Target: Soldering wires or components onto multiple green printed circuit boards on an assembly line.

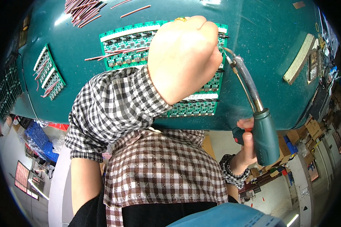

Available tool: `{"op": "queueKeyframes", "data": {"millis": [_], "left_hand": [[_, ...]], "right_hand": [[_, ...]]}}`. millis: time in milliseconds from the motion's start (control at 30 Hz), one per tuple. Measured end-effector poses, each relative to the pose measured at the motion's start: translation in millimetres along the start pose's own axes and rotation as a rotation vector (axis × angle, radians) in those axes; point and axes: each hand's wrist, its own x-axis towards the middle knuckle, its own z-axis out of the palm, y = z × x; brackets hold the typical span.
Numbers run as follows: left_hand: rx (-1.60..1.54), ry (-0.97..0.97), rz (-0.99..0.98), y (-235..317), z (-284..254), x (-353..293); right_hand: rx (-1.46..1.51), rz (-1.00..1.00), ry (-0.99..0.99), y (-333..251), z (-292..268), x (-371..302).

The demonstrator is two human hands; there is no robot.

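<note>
A panel of green circuit boards (193, 109) lies on the green table in front of me, with white connector strips and rows of small parts. My left hand (185, 56) is closed over its right half, knuckles up; what its fingertips pinch is hidden beneath it. Several thin red and white wires (117, 54) lie across the panel left of that hand. My right hand (246, 145) is wrapped round the green handle of a soldering gun (266, 136). The gun's bent metal barrel and thin feed tube reach up to the panel's right edge, close by my left fingertips.
A bundle of cut wires (81, 11) lies at the back left, with a loose wire (135, 11) beside it. Smaller circuit boards (49, 72) lie to the left, and more boards (8, 90) at the far left. A pale bar-shaped block (299, 58) sits at the right.
</note>
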Motion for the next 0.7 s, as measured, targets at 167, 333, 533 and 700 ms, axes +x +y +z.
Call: {"op": "queueKeyframes", "data": {"millis": [167, 333, 533, 700], "left_hand": [[0.014, -0.008, 0.002, 0, 0, -1], [0.036, -0.044, -0.011, 2, -3, -2], [0.057, -0.042, 0.024, 3, -4, -2], [0.082, -0.013, 0.023, 1, 0, -5]], "right_hand": [[0.117, 0.056, 0.01, 0, -1, -3], [0.348, 0.245, 0.043, -2, 1, -8], [0.346, 0.246, 0.013, 6, -2, -12], [0.222, 0.138, -0.07, 9, -7, -7]]}}
